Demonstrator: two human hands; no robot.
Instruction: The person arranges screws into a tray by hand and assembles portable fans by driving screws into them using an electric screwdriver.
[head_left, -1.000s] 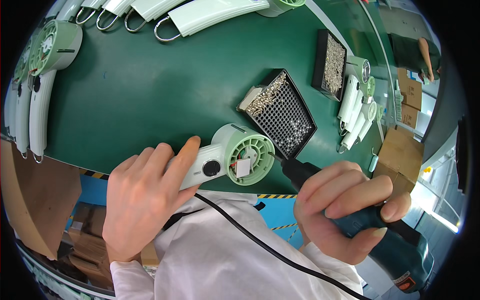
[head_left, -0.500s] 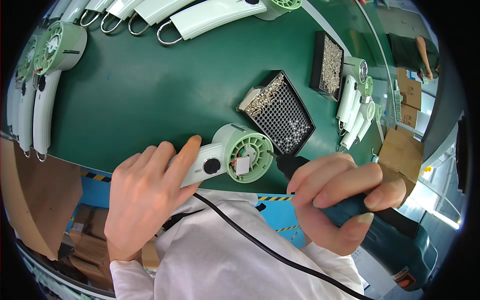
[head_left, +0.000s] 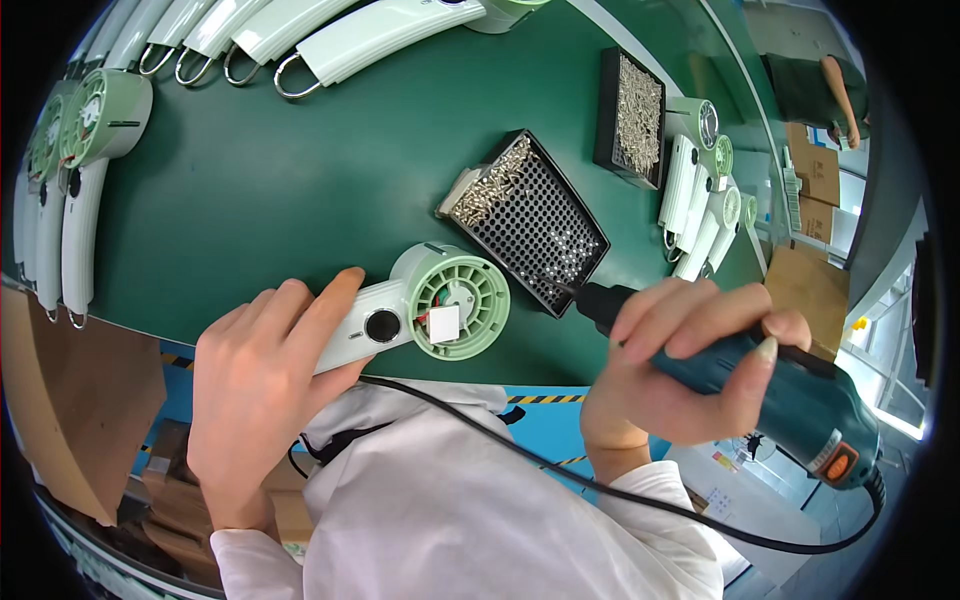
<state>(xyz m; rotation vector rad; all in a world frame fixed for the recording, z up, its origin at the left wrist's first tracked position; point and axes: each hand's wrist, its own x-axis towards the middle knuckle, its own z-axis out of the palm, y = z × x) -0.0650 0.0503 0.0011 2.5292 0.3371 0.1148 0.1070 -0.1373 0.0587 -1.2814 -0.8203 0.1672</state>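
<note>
White and pale green, the fan [head_left: 408, 308] lies in the left hand [head_left: 262, 375], fingers half-curled over the handle and thumb on the near side, a firm grasp there. Across from it, the right hand [head_left: 690, 365] is wrapped round a teal screwdriver [head_left: 800, 400], whose thin bit reaches left to the near corner of a black tray [head_left: 550, 215]; whether it touches anything there, I can't tell. Now look at the fan's line: its long axis runs from under the left hand rightward and slightly away, round head toward the right hand, open face up, showing red wires and a white square. Just beyond that head sits the tray, silver screws [head_left: 492, 185] heaped at its far left. Green table [head_left: 280, 190] all round, more fans [head_left: 375, 42] fanned out beyond the left hand, and a second tray [head_left: 634, 120] beyond the right. Below both hands sweeps a black cord [head_left: 480, 430]. Far off past the right hand, a person in dark clothing [head_left: 808, 92] stands near cardboard boxes [head_left: 815, 180].
</note>
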